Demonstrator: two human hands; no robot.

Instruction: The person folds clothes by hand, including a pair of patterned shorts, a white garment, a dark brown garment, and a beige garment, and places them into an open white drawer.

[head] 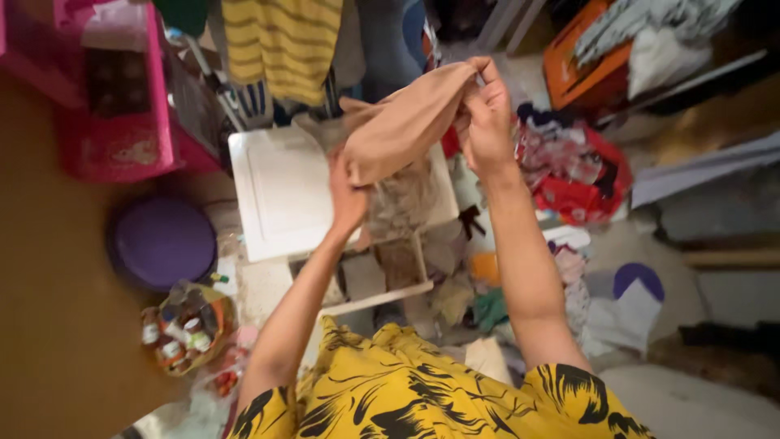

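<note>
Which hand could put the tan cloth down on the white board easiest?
Probably the left hand. It grips the tan cloth low, just over the white board. The right hand holds the cloth's top end higher up.

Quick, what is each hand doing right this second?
Left hand: closed, gripping the lower end of the tan cloth.
Right hand: closed, pinching the cloth's upper end.

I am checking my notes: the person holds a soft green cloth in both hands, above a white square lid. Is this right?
Not quite. The head view shows that the soft cloth is tan, not green. Both the left hand and the right hand hold it, above the white square lid.
</note>
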